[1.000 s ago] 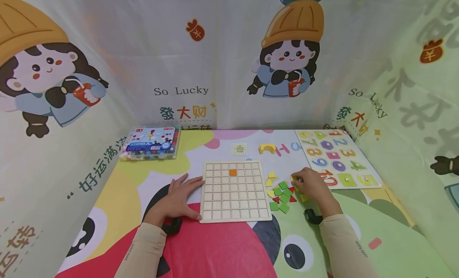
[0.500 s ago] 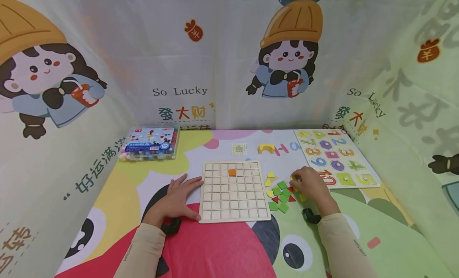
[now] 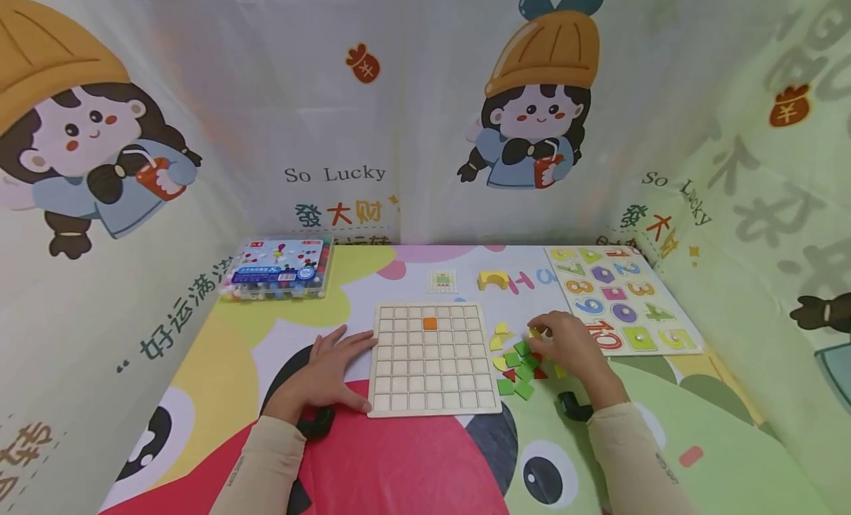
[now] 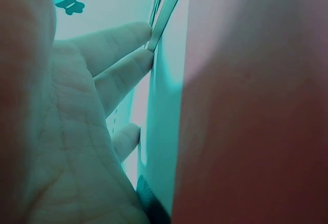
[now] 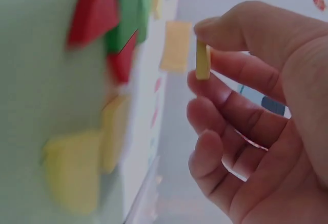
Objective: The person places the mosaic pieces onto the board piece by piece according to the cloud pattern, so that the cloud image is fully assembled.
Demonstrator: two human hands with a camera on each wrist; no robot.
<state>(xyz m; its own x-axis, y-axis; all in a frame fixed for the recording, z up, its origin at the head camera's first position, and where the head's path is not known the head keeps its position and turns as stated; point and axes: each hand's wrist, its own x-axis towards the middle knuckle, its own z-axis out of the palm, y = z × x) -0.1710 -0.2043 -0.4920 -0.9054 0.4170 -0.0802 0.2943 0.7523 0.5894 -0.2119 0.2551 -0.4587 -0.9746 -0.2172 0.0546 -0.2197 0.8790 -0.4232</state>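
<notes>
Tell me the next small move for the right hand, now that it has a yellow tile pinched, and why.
Probably carry the yellow tile left, over to the grid board. The right hand pinches it above the loose pile, the board holds only one orange tile, and the left hand rests flat against the board's left edge, steadying it.

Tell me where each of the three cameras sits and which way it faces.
Head: worn on the head, looking forward and down at the grid board; both forearms show, left hand and right hand.
Left wrist: under the palm, facing along the fingers against the board's edge.
Right wrist: facing the grip, a yellow tile pinched over the loose tiles.
Shared: head and right wrist both show the loose tiles.
</notes>
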